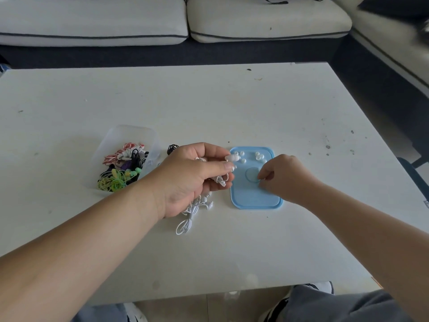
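— Now, hands first. What has the left hand (192, 175) got?
— Fingers curled round a bunch of white earphones (202, 202). Thumb and forefinger pinch one earbud (232, 158), its nose pointing toward the right hand. Slack cable drops from under the palm and lies looped on the tabletop (232, 101), nearer the person than the hand.
— Right hand (284, 176)?
— Knuckles up, fingers curled, thumb and forefinger tips meeting. Too small to tell whether anything sits between them. The pinch is over the middle of a blue lid (253, 196); cannot tell whether it touches.
— Note the lid.
— Flat on the tabletop, under the right hand and just right of the left hand's fingertips. Small white ear tips (258, 156) are scattered on its far end, beyond both hands. The pinched earbud is just beside the nearest of them, at the lid's far left corner.
— Further out?
— Clear tub (137, 135) left of the left hand, near the wrist, holding coiled coloured earphones (120, 173): red-and-white, purple, black, green. Black cable bundle (173, 148) on the tabletop just beyond the left knuckles, between tub and lid. Tabletop white, scuffed. Sofa (255, 22) with pale cushions beyond its far edge. Knees and shoes show below the forearms, at the near edge.
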A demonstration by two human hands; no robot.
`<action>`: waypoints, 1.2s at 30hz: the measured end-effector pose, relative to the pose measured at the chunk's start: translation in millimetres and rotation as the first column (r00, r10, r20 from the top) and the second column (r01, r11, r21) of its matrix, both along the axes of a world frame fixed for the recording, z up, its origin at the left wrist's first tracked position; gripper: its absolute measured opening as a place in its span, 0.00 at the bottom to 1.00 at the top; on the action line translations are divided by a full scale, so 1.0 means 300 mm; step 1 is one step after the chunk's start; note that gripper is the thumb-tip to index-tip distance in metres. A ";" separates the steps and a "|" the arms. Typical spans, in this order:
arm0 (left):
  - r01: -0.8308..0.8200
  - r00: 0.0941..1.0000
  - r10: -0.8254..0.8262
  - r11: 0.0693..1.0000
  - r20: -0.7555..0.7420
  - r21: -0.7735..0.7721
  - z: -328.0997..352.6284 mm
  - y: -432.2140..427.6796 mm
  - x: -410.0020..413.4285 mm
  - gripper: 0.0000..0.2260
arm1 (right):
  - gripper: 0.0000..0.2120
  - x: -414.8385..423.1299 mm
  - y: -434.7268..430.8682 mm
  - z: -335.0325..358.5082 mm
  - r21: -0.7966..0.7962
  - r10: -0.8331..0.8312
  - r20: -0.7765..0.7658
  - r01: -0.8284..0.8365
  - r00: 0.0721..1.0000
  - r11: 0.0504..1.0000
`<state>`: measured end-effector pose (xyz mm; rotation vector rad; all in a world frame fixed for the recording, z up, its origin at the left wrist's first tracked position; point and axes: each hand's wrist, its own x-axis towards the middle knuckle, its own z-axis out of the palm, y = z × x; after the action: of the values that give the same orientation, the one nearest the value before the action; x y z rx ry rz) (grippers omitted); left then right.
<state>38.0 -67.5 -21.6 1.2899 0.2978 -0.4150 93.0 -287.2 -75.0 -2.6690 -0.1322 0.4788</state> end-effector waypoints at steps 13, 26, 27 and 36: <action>-0.101 0.994 0.099 0.994 0.047 0.039 0.007 0.008 0.008 0.13 | 0.09 -0.045 0.085 0.167 0.793 -0.045 -0.457 0.431 0.888 0.430; -0.092 0.992 0.091 0.996 0.087 0.000 0.017 0.012 0.012 0.13 | 0.10 -0.039 0.089 0.155 0.848 0.090 -0.443 0.385 0.892 0.365; -0.094 0.992 0.094 0.996 0.087 0.002 0.018 0.013 0.012 0.13 | 0.10 -0.039 0.089 0.154 0.851 0.095 -0.439 0.379 0.894 0.362; -0.091 0.992 0.088 0.995 0.085 0.030 0.021 0.016 0.011 0.13 | 0.10 -0.038 0.091 0.154 0.874 0.122 -0.390 0.325 0.913 0.360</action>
<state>41.4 -62.7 -15.4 1.3181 0.2924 -0.2798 81.5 -259.9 -28.9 -1.3626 -0.0706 0.6364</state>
